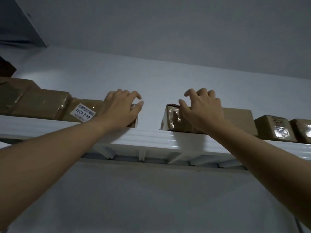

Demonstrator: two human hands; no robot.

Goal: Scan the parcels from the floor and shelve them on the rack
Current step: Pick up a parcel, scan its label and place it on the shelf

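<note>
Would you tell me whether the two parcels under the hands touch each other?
No, a gap separates the labelled parcel under the left hand from the taped parcel under the right hand.

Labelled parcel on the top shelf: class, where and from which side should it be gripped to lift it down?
Grip the labelled parcel by its free right end, beside the gap, coming from the front below. Its left end abuts another parcel, and the wall lies behind. The left hand rests there.
</note>
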